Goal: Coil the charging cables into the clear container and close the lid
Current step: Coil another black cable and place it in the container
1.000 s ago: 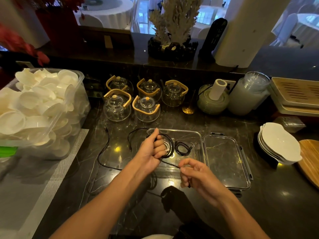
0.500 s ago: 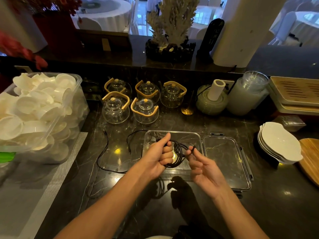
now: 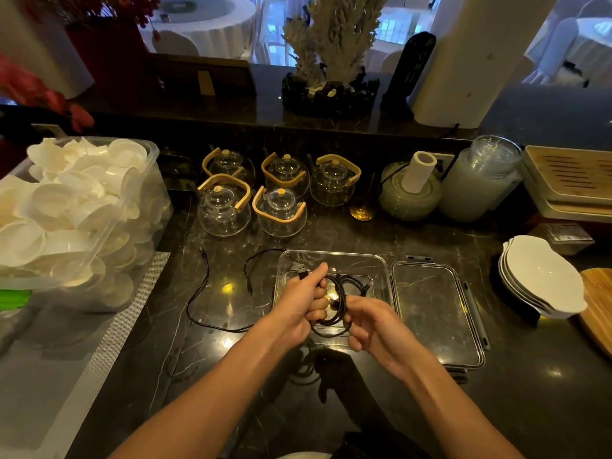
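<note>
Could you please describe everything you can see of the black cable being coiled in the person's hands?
The thin black charging cable is wound into several loose oval loops, held above the clear plastic container. The left hand grips one side of the bundle, with a USB plug sticking up beside its thumb. The right hand holds the loops' lower right side, its fingers curled round them. The sheath looks smooth and rubbery. The coil hangs roughly upright and does not yet rest in the container.
</note>
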### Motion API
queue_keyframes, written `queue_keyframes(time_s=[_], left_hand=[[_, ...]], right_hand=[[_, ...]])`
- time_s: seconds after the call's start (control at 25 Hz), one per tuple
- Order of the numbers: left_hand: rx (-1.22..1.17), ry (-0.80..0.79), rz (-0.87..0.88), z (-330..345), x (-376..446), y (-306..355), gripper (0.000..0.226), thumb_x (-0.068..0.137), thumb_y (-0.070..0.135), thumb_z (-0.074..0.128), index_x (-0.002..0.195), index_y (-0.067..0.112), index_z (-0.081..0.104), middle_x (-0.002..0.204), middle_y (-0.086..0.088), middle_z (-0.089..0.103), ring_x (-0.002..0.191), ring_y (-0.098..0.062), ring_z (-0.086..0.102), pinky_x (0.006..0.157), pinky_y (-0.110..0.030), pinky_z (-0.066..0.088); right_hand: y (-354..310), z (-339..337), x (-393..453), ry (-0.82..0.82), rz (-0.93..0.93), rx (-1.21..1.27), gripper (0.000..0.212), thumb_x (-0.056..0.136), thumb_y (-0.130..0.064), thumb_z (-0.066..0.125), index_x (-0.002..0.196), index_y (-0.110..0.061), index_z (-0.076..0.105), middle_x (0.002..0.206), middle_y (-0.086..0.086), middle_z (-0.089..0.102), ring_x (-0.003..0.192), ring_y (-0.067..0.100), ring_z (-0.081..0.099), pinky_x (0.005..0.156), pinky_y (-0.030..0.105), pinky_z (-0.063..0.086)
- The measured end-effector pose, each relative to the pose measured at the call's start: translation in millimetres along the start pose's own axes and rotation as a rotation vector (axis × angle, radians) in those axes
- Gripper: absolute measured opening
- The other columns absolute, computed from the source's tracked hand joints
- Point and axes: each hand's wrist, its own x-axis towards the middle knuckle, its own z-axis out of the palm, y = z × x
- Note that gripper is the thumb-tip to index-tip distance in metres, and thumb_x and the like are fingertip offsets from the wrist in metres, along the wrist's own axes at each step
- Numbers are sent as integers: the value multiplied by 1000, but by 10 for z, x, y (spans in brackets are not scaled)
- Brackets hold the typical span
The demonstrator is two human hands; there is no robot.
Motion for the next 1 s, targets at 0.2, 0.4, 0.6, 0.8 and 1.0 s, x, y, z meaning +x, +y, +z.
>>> queue_keyframes(time_s=[0.2,0.4,0.6,0.8,1.0], left_hand=[[68,38,-3,4,36,-40,36,101,33,59,71,15,50,45,8,31,34,-3,24,31,-16,19],[63,38,-46,15,64,-114,38,102,32,57,69,15,49,47,6,30,34,-4,24,30,-16,20],[35,33,-67,1,94,-156,39,102,33,58,68,15,48,44,8,29,33,-3,24,30,-16,18],[21,-70,-79,-40,88,-133,36,98,34,63,70,15,55,47,8,30,36,-4,25,31,-16,22],[-9,-120,-60,-24,57,-90,36,97,35,65,68,15,56,47,8,30,35,-4,26,32,-17,25]], right_hand=[[50,149,61,87,-170,-409,20,90,-17,70,107,-11,60,70,-3,59,50,8,50,41,26,44],[177,216,106,430,-572,-1149,25,97,-24,62,118,-31,49,65,-10,58,48,3,50,42,18,38],[232,205,61,548,-820,-1253,21,100,-29,60,121,-29,64,100,-12,69,82,5,65,66,25,54],[51,291,-11,455,-626,-352,20,100,-12,63,110,-24,75,103,-2,79,101,11,73,86,22,57],[-67,217,-76,499,-335,105,18,102,-10,57,114,-8,71,78,0,71,64,8,58,64,23,52]])
